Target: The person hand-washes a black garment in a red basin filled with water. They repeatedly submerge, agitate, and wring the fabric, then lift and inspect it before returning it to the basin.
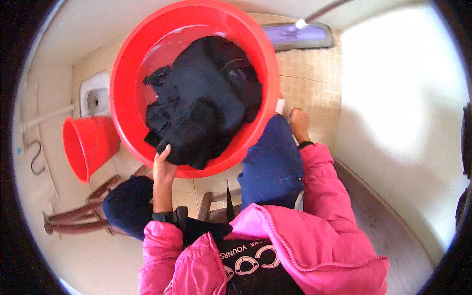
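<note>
A big red plastic basin (125, 92) stands on the tiled floor before me. Wet black cloth (206, 99), apparently a garment, lies bunched inside with some sudsy liquid around its upper left side. At the basin's near rim, my left hand (165, 167) grips the edge of the cloth, thumb on top and the other fingers mostly hidden. My right hand (299, 121) is outside the basin, low beside my right knee, its fingers curled. Whether it holds anything is not visible. A small white piece (280, 106) shows between that hand and the basin's right rim.
Left of the basin, a red bucket (75, 149) with a wire handle lies tilted near a squat toilet (95, 94). A purple flat mop (298, 36) rests on the floor at upper right. Brown stool legs (77, 217) show at lower left; a pale wall (398, 121) bounds the right.
</note>
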Demonstrator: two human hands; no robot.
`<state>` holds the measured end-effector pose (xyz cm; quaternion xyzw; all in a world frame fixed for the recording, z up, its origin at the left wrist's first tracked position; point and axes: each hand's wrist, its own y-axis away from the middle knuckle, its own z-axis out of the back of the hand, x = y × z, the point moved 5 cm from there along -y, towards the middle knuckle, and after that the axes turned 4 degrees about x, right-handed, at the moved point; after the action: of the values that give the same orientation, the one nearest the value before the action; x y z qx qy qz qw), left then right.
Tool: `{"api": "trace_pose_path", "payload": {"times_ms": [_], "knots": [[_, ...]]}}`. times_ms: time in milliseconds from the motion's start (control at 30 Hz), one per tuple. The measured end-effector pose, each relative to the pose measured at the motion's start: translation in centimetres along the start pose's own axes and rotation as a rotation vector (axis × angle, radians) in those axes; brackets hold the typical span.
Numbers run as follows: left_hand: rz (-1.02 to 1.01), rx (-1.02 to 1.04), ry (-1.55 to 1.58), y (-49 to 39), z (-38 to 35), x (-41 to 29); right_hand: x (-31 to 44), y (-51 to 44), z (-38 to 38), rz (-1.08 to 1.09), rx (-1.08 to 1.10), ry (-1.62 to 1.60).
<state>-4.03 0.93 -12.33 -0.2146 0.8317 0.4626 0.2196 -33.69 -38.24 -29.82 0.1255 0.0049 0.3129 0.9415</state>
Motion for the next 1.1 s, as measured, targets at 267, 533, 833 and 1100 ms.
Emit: {"api": "trace_pose_path", "payload": {"times_ms": [267,533,833,1100], "knots": [[-0.058,-0.069,-0.011,0.6,-1.5,-0.3,-0.3,0.1,0.5,-0.038,0.062,-0.127],[-0.111,-0.054,0.007,0.7,-1.9,0.5,-3.3,-4.6,11.4,-0.011,0.01,-0.609],[-0.033,0.03,0.197,1.9,-2.7,2.2,13.7,-2.9,39.7,0.316,0.19,-0.892],[-0.028,0.101,0.343,3.3,-2.5,3.8,31.8,8.5,36.2,0.687,0.785,-1.055]]}}
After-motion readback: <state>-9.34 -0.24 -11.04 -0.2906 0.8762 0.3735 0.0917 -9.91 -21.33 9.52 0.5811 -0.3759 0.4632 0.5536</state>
